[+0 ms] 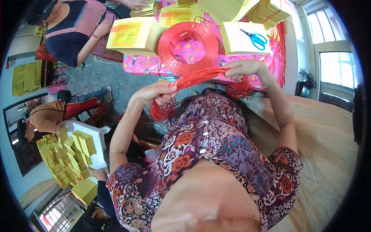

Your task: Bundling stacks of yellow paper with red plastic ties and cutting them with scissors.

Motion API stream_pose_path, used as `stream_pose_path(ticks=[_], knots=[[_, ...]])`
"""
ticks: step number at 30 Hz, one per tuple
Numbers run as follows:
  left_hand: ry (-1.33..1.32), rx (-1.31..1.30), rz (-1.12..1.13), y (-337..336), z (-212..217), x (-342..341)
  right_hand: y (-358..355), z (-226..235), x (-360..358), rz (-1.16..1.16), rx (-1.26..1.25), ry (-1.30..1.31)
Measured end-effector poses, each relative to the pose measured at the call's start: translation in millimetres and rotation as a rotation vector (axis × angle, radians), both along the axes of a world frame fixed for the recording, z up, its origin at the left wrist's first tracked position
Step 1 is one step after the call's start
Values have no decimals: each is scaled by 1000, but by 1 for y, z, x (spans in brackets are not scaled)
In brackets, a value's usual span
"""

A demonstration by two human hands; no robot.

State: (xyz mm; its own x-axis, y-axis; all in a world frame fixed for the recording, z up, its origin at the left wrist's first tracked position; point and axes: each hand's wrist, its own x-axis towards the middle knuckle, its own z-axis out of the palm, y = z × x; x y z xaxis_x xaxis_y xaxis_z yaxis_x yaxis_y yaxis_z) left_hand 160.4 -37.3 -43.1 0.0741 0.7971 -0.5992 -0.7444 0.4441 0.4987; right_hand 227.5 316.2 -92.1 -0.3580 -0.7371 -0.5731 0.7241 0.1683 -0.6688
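Observation:
A bundle of red plastic strings (199, 76) stretches between my two hands above my lap. My left hand (156, 94) is closed around its lower end, where the loose ends hang in a tuft (160, 112). My right hand (243, 69) pinches the upper end, with more red strands falling beside it (240, 88). Just beyond my hands, a large coil of red string (188, 47) lies on a pink patterned cloth (141, 64).
Stacks of yellow paper (133, 35) sit on the pink cloth, one stack (237, 38) bearing blue-handled scissors (255, 38). A person in a dark top (71, 27) sits at the upper left. Another person in orange (48, 116) sits beside piles of yellow paper (67, 156). A window (332, 58) is at right.

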Motion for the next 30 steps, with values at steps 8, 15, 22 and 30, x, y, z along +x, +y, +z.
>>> stream_pose_path(ticks=[8, 15, 22, 30], knots=[[-147, 5, 248, 11, 6, -9, -18, -17, -5, 60, 194, 604], [-23, -44, 196, 29, 11, -3, -35, 2, -18, -301, 276, 776], [-23, -37, 233, 28, 15, -4, -30, 25, -17, -251, 492, 792], [15, -38, 191, 46, 31, 3, -107, -4, 54, -372, -214, 20]])
